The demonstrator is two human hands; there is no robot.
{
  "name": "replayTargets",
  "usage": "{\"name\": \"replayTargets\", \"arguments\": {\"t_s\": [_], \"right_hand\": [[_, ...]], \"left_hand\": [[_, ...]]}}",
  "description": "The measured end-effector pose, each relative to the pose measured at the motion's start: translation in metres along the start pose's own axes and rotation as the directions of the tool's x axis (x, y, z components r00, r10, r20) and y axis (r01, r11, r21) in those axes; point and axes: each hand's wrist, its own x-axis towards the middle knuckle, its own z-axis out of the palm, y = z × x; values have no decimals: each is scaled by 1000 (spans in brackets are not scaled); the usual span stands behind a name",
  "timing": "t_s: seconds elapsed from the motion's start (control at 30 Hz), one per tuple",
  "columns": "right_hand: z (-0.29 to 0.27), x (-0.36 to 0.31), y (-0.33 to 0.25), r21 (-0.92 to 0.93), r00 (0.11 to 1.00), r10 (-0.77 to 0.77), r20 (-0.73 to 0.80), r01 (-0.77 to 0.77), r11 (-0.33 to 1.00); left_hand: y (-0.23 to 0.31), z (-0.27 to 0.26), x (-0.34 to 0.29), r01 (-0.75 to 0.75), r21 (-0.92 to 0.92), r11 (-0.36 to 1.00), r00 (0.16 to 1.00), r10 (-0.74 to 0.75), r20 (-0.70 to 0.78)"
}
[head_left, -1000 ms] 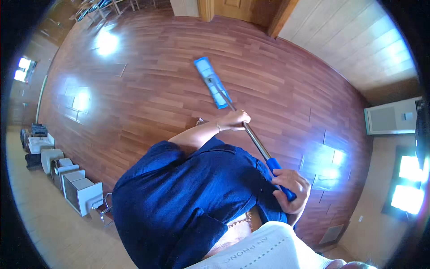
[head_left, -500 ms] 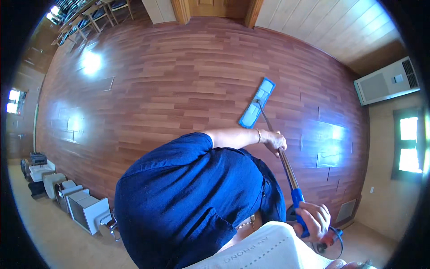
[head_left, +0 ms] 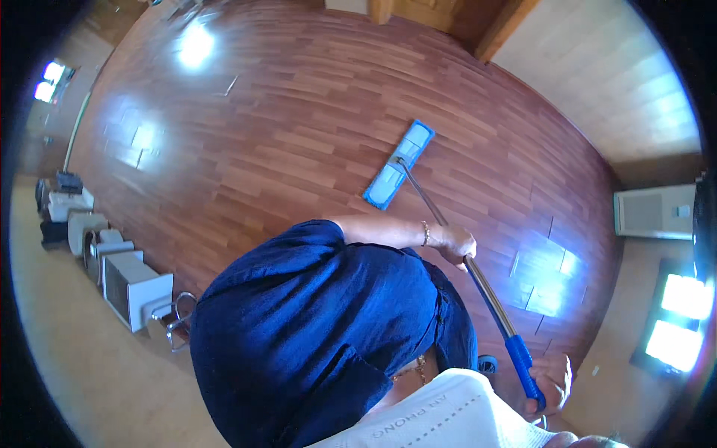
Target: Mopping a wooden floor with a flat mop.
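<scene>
A large, hall-like room of unclear use: wood-plank floor (head_left: 299, 134), panelled wall (head_left: 586, 71), wooden door (head_left: 426, 10), floor-standing air conditioner (head_left: 648, 212).

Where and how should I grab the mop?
Probably by the blue grip, coming from the right, where the right hand holds it: it's thicker than the metal pole, which slants away to the flat head. The left hand holds the pole.

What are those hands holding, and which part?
A flat mop: the left hand grips its metal pole partway along, and the right hand grips its blue handle near the end.
</scene>
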Motion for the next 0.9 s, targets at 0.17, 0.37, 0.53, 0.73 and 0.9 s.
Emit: {"name": "replayTargets", "arguments": {"t_s": [0.17, 0.37, 0.53, 0.73, 0.9], "right_hand": [[78, 24, 40, 321, 978, -12, -210, 80, 944], [150, 50, 38, 545, 985, 115, -126, -28, 838], [183, 58, 42, 670, 995, 46, 84, -91, 737], [207, 66, 52, 742, 956, -43, 291, -197, 641], [221, 76, 42, 769, 925, -37, 379, -292, 569]], "left_hand": [[-34, -20, -77, 134, 16, 991, 970, -128, -208], [-46, -35, -178, 360, -85, 929, 897, -370, -241], [-55, -19, -253, 400, 24, 916, 822, -347, -452], [-44, 7, -306, 614, -28, 789, 659, -532, -532], [-25, 33, -339, 741, -74, 667, 523, -643, -560]]}}
